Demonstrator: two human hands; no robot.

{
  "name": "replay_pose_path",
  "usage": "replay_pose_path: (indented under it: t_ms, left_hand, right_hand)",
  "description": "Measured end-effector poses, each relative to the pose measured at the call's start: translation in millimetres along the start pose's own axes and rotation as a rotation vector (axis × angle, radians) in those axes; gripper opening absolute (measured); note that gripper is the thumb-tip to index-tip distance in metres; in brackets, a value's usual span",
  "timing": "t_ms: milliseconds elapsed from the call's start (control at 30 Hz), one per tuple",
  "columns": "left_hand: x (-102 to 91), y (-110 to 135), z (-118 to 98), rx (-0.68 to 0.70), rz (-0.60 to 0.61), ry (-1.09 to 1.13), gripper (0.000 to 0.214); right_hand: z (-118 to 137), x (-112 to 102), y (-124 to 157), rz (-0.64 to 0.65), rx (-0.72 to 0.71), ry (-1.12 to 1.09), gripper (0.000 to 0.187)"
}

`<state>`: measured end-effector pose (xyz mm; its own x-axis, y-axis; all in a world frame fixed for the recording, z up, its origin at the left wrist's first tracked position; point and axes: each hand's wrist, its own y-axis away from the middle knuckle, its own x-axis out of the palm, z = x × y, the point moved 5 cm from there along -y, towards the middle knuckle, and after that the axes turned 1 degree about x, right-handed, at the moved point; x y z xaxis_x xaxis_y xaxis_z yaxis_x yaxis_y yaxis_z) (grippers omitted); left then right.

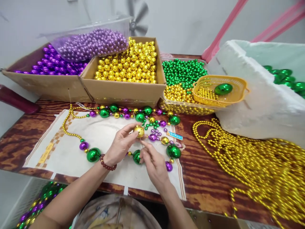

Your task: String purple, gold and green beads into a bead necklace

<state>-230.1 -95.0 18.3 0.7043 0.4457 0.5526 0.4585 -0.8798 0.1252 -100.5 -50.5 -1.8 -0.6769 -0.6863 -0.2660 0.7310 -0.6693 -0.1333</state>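
Observation:
My left hand [121,143], with a bead bracelet on its wrist, pinches a gold bead [139,131] between thumb and fingers above a white cloth [71,149]. My right hand [153,160] is closed in a pinch just below and right of that bead, apparently on a thin thread that I cannot make out clearly. A strand of green, purple and gold beads [124,113] loops over the cloth around both hands. A large green bead [136,156] lies between my hands.
Cardboard boxes of purple beads [47,65] and gold beads [128,65] stand at the back. A tray of green and gold beads [182,73] and a yellow basket [220,90] sit right of them. Gold bead strands [257,165] pile beside a white foam box [257,95].

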Motion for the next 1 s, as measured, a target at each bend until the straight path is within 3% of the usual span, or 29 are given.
replay_pose_path:
  t_ms: [133,300,467,533,667,800,1000]
  left_hand:
    - [-3.8,7.4,11.5,-0.018,-0.035,-0.104,0.033]
    - [5.5,9.4,18.4,-0.092,0.138,-0.405,0.037]
    - [14.2,-43.2,6.7,0.143,0.168,-0.781,0.016]
    - [24.6,-70.8,16.4,0.194,0.280,-1.027,0.013]
    - [42.0,-108.5,52.0,0.172,0.457,-1.497,0.023]
    - [55.6,-118.6,71.7,0.253,0.549,-1.732,0.030]
    - [60.6,-121.7,76.8,0.256,0.599,-1.803,0.030]
  right_hand:
    - [-12.6,-4.3,9.1,-0.006,0.115,-0.101,0.023]
    - [-26.0,-17.1,15.8,-0.169,0.185,-0.230,0.019]
    - [-37.5,-37.0,30.8,-0.383,0.249,-0.422,0.019]
    - [-40.3,-43.2,36.4,-0.438,0.260,-0.448,0.020]
    - [-42.7,-48.5,42.9,-0.442,0.255,-0.453,0.020]
    - [-46.2,-51.1,48.0,-0.438,0.250,-0.439,0.020]
    - [-50.4,-49.8,51.3,-0.426,0.223,-0.406,0.017]
